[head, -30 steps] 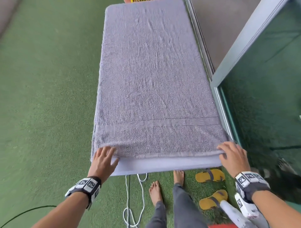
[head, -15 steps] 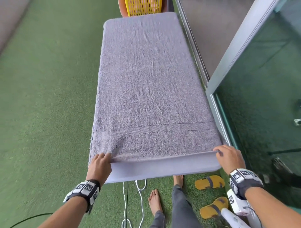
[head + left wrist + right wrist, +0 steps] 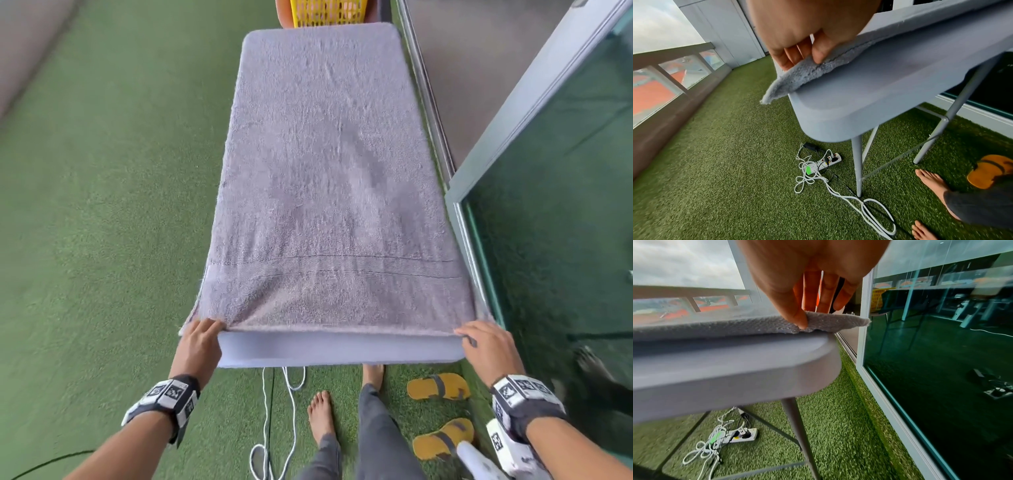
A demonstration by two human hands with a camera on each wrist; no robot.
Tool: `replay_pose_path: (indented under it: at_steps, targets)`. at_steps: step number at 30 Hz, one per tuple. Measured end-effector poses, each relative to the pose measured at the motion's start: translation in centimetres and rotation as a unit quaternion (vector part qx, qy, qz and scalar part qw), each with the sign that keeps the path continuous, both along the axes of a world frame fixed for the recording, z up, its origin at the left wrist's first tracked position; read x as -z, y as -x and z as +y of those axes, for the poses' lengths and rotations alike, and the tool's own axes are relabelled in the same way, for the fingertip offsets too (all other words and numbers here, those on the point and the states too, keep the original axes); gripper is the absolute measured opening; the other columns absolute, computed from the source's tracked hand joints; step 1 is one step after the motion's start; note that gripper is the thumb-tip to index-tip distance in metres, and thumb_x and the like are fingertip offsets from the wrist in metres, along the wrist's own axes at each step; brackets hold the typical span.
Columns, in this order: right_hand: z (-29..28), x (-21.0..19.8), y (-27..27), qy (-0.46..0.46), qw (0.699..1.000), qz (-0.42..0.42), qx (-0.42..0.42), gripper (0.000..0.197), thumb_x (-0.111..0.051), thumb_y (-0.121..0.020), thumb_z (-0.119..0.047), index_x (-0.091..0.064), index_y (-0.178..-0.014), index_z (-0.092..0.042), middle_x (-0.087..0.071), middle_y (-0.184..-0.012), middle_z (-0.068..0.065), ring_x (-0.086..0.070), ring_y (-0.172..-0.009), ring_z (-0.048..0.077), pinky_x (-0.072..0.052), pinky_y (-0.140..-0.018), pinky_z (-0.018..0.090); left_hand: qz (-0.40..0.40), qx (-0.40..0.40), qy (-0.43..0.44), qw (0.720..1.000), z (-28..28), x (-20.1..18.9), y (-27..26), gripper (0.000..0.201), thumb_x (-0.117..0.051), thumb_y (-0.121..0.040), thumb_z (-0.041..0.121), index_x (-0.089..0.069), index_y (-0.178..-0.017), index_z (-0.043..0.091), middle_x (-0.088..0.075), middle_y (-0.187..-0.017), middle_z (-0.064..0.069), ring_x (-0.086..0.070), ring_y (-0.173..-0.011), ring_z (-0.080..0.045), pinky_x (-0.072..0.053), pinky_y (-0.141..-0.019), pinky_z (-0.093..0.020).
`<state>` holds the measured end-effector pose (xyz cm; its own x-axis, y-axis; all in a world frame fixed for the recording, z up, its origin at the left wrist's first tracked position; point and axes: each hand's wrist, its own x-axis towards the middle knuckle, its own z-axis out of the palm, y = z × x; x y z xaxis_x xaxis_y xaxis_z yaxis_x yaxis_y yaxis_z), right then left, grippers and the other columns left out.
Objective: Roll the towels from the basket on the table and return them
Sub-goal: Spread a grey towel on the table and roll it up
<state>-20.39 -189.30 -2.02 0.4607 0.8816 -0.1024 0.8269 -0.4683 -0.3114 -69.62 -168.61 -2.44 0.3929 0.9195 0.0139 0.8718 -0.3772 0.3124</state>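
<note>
Now the left hand (image 3: 200, 346) and right hand (image 3: 486, 342) each pinch a near corner of the towel (image 3: 329, 178), spread flat across the table (image 3: 339, 353) at frame centre, ready to start an even roll.

Flat grey-lilac terry towel (image 3: 329, 178): uniform colour, one plain-woven band with two dark stitch lines near its near edge
Pale grey plastic table (image 3: 339, 351) under towel
Yellow lattice plastic basket (image 3: 329, 12) beyond towel's far end
Green artificial turf (image 3: 102, 205) left of towel
Mustard-yellow sandals with grey straps (image 3: 438, 387); white coiled cable (image 3: 274, 428); black-and-white patterned wrist bands (image 3: 171, 397) below towel
</note>
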Motion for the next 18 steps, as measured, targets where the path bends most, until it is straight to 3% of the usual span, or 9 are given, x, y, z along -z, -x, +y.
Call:
replay_pose_path:
  at_steps: [4,8,11,14,15,18]
  targets:
    - [-0.7,0.4,0.7,-0.005,1.000,0.008,0.007,0.018,-0.075,-0.070,0.007,-0.077,-0.079,-0.007,-0.074,-0.085,0.009,-0.065,-0.080,0.028,-0.048,-0.089,0.052,0.042,0.033,0.027,0.998,-1.2,0.6,1.3,0.030,-0.039,-0.080,0.003,-0.068,-0.079,0.008,-0.063,-0.073,-0.005,-0.051,-0.065,-0.023,-0.046,-0.057,-0.033]
    - [-0.7,0.5,0.6,0.027,0.999,-0.029,0.004,0.017,-0.063,-0.083,-0.010,-0.073,-0.073,-0.019,-0.071,-0.079,-0.001,-0.056,-0.077,0.021,-0.033,-0.083,0.037,0.064,0.013,0.039,0.997,-1.5,0.8,1.2,0.028,-0.036,-0.084,0.016,-0.062,-0.074,0.010,-0.057,-0.068,-0.002,-0.050,-0.063,-0.022,-0.037,-0.057,-0.031]
    - [0.3,0.6,0.5,0.040,0.999,-0.030,0.011,0.014,-0.054,-0.089,-0.016,-0.062,-0.081,-0.025,-0.065,-0.082,-0.007,-0.054,-0.077,0.018,-0.028,-0.085,0.035,0.079,-0.022,0.044,0.996,-0.7,0.8,0.1,0.010,-0.049,-0.086,0.005,-0.056,-0.087,0.012,-0.059,-0.077,-0.003,-0.049,-0.068,-0.021,-0.035,-0.064,-0.035]
    - [1.3,-0.1,0.8,0.031,0.997,-0.058,0.038,0.018,-0.065,-0.079,-0.011,-0.060,-0.091,-0.023,-0.057,-0.096,-0.001,-0.053,-0.092,0.023,-0.031,-0.093,0.043,0.094,-0.066,0.032,0.993,0.1,0.7,-0.7,0.034,-0.059,-0.076,-0.003,-0.053,-0.104,0.015,-0.054,-0.093,-0.007,-0.043,-0.082,-0.022,-0.037,-0.079,-0.041]
    - [1.4,0.0,0.9,0.030,0.997,-0.065,0.033,0.019,-0.067,-0.076,-0.009,-0.060,-0.088,-0.023,-0.056,-0.095,0.000,-0.051,-0.091,0.024,-0.033,-0.090,0.042,0.086,-0.058,0.019,0.994,0.1,0.9,-0.8,0.037,-0.059,-0.073,-0.006,-0.054,-0.103,0.013,-0.053,-0.094,-0.008,-0.042,-0.083,-0.023,-0.039,-0.080,-0.043]
    - [0.7,1.2,1.4,0.044,0.999,-0.007,-0.017,0.034,-0.070,-0.073,0.001,-0.053,-0.079,-0.027,-0.049,-0.086,-0.007,-0.049,-0.080,0.016,-0.039,-0.071,0.032,0.029,-0.005,0.027,0.999,-0.4,1.4,-1.0,0.031,-0.053,-0.070,-0.020,-0.052,-0.087,0.007,-0.048,-0.084,-0.003,-0.039,-0.074,-0.019,-0.049,-0.065,-0.046]
